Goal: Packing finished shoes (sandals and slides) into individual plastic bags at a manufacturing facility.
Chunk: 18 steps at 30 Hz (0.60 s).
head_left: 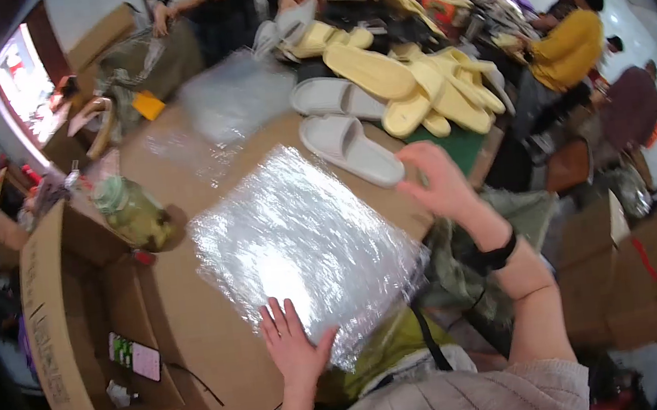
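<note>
Bright, motion-blurred, fisheye-warped, glary plastic (300,240)

Under your left hand (294,351) lies a stack of clear plastic bags (301,244), glossy and crinkled, glaring white. Your right hand (442,181) touches a grey slipper (351,149) of smooth, matt foam; the yellow slippers (412,88) look the same. The tabletop (197,323) and box (60,313) are matt brown cardboard. The jar (131,212) is shiny.

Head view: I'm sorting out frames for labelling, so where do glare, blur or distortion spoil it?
Head view: glare whitens the stack of clear plastic bags under the left hand; the right hand by the grey slipper is slightly motion-blurred; the far bags are smeared; the fisheye bends the cardboard box and darkens the corners.
</note>
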Available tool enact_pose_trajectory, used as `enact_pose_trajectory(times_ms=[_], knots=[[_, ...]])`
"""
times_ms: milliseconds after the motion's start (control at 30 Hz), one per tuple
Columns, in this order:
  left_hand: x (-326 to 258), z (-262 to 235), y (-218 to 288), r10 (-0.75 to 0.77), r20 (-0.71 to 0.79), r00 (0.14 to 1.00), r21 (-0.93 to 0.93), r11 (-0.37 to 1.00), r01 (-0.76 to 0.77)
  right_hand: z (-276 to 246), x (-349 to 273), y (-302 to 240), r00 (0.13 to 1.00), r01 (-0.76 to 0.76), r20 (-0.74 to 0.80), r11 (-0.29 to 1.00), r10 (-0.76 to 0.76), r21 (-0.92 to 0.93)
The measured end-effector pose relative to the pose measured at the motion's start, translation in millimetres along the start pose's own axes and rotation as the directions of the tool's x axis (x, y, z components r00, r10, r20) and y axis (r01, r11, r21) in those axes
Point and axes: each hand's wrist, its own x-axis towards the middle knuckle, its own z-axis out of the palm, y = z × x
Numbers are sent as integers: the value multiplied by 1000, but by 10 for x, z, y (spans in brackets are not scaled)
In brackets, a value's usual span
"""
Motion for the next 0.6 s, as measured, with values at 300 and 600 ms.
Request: enact_pose_trajectory(times_ms=[300, 600], knots=[[-47, -109, 95, 71, 117, 991, 71, 994, -79, -2562, -85, -1191, 795, -425, 296, 835, 529, -351], [-119, 13, 44, 39, 50, 998, 48, 998, -41, -2915, 2526, -1218, 974, -189, 33, 884, 224, -428]])
